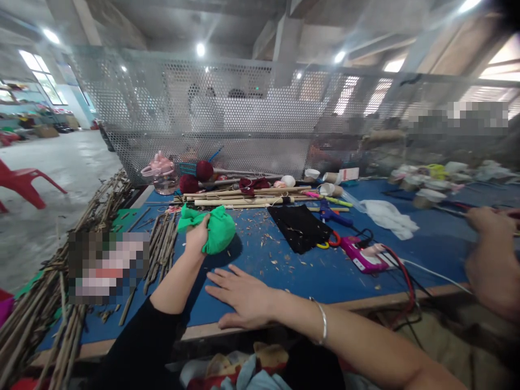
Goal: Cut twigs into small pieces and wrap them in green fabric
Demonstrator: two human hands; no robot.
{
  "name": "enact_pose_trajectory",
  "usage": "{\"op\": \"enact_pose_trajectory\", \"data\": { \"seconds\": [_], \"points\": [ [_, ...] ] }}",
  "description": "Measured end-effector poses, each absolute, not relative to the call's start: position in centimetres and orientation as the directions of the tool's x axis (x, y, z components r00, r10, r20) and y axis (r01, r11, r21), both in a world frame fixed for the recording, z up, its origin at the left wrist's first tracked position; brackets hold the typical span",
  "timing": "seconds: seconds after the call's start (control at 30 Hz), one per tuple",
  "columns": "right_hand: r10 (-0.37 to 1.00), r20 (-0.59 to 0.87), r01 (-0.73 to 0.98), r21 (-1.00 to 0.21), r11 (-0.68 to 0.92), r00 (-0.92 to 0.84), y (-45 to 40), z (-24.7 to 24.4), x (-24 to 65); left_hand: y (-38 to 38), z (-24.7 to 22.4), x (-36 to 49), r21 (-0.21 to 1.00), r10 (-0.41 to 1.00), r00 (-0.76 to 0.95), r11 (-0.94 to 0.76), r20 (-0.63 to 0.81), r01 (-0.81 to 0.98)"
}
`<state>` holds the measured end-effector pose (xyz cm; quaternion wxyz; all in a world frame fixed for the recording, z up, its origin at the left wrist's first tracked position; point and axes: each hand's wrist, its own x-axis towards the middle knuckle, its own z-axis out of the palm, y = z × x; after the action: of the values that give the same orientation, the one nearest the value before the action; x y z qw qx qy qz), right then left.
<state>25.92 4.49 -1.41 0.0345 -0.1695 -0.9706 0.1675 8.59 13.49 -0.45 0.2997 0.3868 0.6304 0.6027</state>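
Note:
My left hand (197,234) is closed on a bunched green cloth (219,230), held just over the blue tabletop (260,276). My right hand (244,295), with a silver bracelet at its wrist, is palm down near the table's front edge. Its fingers are spread and point left, and nothing is in it. Small brown chips are scattered on the blue surface beyond the right hand. A black cloth (298,227) lies to the right of the green one.
Thin brown sticks (162,249) lie at left, with more bundled along the edge. Pale rods (244,201) and dark red yarn balls (204,170) line the back. A blue glue gun (335,215), purple power strip (363,254) and white cloth (388,215) are at right, near another person's arm (493,265).

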Motion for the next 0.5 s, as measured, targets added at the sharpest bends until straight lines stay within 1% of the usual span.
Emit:
{"op": "enact_pose_trajectory", "data": {
  "seconds": [0.07, 0.13, 0.17, 0.23, 0.3, 0.33, 0.37, 0.4, 0.43, 0.5],
  "points": [
    [0.366, 0.008, 0.344, -0.321, 0.882, -0.93, 6.4, -1.7, 25.2, 13.4, 0.1, 8.3, 0.998, 0.789, -0.613, 0.005, 0.035, 0.064],
    [0.473, 0.024, 0.449, -0.275, 0.85, -0.881, 9.5, -2.1, 25.6, 13.3, 0.5, 7.9, 1.0, 0.733, -0.68, 0.025, -0.008, 0.015],
    [0.55, 0.04, 0.525, -0.25, 0.814, -0.834, 11.2, -2.3, 26.2, 13.2, 0.6, 7.7, 1.0, 0.713, -0.7, 0.03, -0.022, 0.0],
    [0.702, 0.034, 0.679, -0.22, 0.7, -0.712, 14.3, -2.6, 27.7, 13.3, 0.7, 7.1, 0.998, 0.676, -0.734, 0.064, -0.056, -0.017],
    [0.854, 0.021, 0.838, -0.186, 0.514, -0.519, 16.0, -2.7, 29.1, 13.6, 0.4, 6.3, 0.994, 0.652, -0.755, 0.107, -0.075, -0.006],
    [0.899, 0.044, 0.884, -0.166, 0.436, -0.435, 16.2, -2.7, 29.3, 13.8, 0.1, 5.9, 0.993, 0.655, -0.753, 0.116, -0.06, 0.022],
    [0.918, 0.08, 0.905, -0.151, 0.397, -0.389, 16.0, -2.6, 29.1, 14.1, -0.3, 5.6, 0.992, 0.669, -0.742, 0.106, -0.026, 0.061],
    [0.91, 0.125, 0.901, -0.14, 0.411, -0.396, 15.5, -2.6, 28.4, 14.4, -0.7, 5.2, 0.992, 0.69, -0.724, 0.075, 0.023, 0.103],
    [0.867, 0.168, 0.86, -0.132, 0.492, -0.47, 14.9, -2.6, 27.2, 14.6, -1.1, 5.0, 0.99, 0.708, -0.702, 0.031, 0.077, 0.14],
    [0.705, 0.198, 0.684, -0.172, 0.709, -0.681, 13.6, -2.7, 23.9, 15.0, -1.8, 4.5, 0.98, 0.735, -0.659, -0.041, 0.163, 0.196]
  ]
}}
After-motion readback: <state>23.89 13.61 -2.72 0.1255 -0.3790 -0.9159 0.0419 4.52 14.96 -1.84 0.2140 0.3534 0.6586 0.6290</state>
